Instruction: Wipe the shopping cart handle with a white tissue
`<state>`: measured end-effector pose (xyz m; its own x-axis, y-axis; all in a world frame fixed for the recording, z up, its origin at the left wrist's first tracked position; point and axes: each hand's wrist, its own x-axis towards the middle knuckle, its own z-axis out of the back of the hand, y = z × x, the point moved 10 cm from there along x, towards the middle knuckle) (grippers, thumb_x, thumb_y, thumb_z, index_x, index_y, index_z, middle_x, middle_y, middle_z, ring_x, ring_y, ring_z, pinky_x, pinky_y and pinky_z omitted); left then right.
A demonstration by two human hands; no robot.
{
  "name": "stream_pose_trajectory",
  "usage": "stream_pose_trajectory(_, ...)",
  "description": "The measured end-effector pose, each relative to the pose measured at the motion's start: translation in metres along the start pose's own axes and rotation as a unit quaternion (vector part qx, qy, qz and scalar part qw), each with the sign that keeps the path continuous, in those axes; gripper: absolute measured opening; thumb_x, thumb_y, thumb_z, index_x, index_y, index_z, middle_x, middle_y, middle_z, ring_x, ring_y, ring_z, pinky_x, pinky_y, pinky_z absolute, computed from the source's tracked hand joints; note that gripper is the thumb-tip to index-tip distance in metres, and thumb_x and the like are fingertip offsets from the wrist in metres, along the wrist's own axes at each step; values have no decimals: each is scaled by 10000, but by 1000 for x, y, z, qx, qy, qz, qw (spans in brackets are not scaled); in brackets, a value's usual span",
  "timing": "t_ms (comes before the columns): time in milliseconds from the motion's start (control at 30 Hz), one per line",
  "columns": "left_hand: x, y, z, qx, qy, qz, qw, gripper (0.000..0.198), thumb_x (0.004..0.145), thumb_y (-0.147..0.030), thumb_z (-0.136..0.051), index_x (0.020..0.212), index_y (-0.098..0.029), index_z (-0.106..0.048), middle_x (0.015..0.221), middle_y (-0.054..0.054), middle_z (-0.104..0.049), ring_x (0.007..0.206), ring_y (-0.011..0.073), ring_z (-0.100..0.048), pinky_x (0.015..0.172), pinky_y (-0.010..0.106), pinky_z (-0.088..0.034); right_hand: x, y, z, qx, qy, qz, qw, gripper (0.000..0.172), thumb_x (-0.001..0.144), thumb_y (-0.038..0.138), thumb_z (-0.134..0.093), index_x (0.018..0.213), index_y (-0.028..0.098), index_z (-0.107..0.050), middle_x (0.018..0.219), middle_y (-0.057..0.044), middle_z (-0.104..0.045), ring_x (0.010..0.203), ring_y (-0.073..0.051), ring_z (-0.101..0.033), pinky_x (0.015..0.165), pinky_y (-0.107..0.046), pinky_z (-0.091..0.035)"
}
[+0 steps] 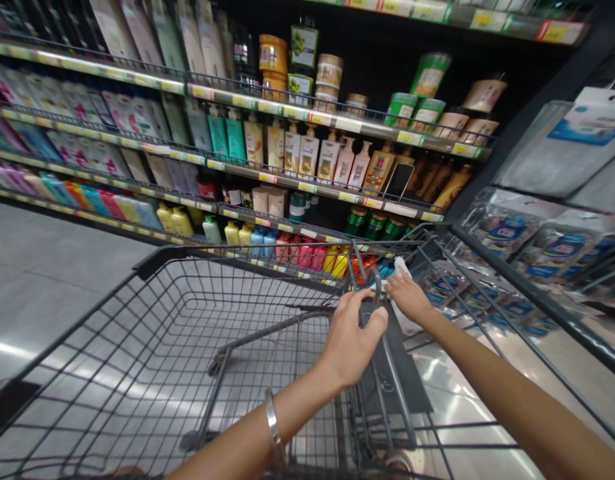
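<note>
A black wire shopping cart (152, 320) spreads out below me. My left hand (352, 340), with a silver bracelet (273, 420) on its wrist, curls its fingers over the top of the cart's inner wire partition, thumb apart from them. Just beyond it my right hand (408, 297) reaches to the same partition's top edge. From its fingers sticks out a crumpled white wipe (401, 267), partly hidden by the hand. Below both hands hangs a dark grey panel (400, 367), the fold-down seat part of the cart.
Shelves (267, 177) ahead carry rows of pump bottles (307, 153), jars (328, 73) and small colourful bottles (287, 247). To the right hang clear plastic packs (512, 230) with blue labels. Shiny grey floor tiles (47, 267) show at the left and through the cart's wires.
</note>
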<state>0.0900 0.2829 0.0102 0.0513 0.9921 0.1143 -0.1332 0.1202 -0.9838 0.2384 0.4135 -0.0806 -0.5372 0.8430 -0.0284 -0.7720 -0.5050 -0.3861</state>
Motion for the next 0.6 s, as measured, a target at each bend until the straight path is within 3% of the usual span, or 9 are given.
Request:
stream_pose_trajectory(333,3,4,1,-1,-2,-3,1000,464,828,-425,-431,1179,-135,-519,1272,142,-520,1233,235,-444,1079,395,-307,-17,-55,65,-89,-51,-63,993,317,871,85,-411,1088,87,-642,1101,-166,-637,1109,-273,-548,1063,-445,-267)
stream_pose_trajectory(467,3,4,2,-1,-2,-5,1000,460,831,-423,-434,1178,-134,-523,1272,138,-523,1242,235,-446,1082,388,-310,-23,-60,74,-77,-90,-98,988,365,869,68,-381,1158,62,-603,1213,-205,-594,1170,-296,-511,1051,-435,-289)
stream_pose_trajectory(600,3,5,2,-4,-3,0,1000,470,832,-424,-435,1190,-131,-518,1302,139,-505,1261,232,-431,1095,388,-294,-22,-58,67,-75,-93,-114,986,386,870,56,-353,1177,47,-586,1222,-211,-590,1185,-294,-504,1043,-418,-302)
